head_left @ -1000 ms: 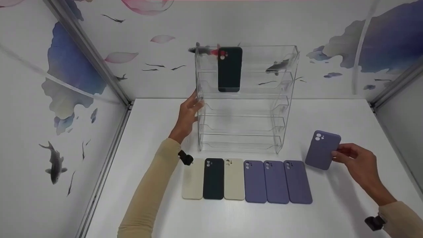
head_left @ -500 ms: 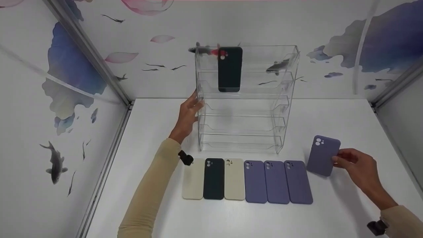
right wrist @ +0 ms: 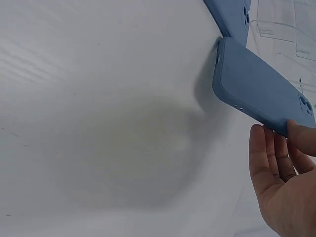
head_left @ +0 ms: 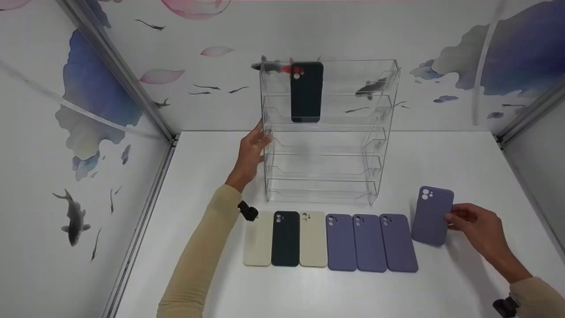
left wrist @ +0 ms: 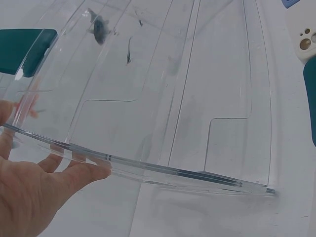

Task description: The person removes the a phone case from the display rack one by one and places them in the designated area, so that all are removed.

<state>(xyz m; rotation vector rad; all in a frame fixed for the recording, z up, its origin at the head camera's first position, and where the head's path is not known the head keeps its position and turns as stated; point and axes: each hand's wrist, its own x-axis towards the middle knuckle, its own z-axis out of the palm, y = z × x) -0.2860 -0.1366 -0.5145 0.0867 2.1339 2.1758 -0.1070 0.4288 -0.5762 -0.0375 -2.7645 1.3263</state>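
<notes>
On the right, a purple phone case is pinched along its right edge by my right hand. The case tilts up, its lower end close over the table; the right wrist view renders the same phone case bluish. My left hand grips the left side of a clear acrylic display rack, fingers at the side panel's edge. A dark green phone case stands in the rack's upper tier, left of centre.
Before the rack lies a row of phone cases: a cream case, a dark green case, another cream case and three purple cases. Patterned wall panels enclose the white table behind and at both sides.
My right hand has lowered the purple case toward the table, just right of the row, and turned it more upright in view. The left hand and rack stay where they were.
</notes>
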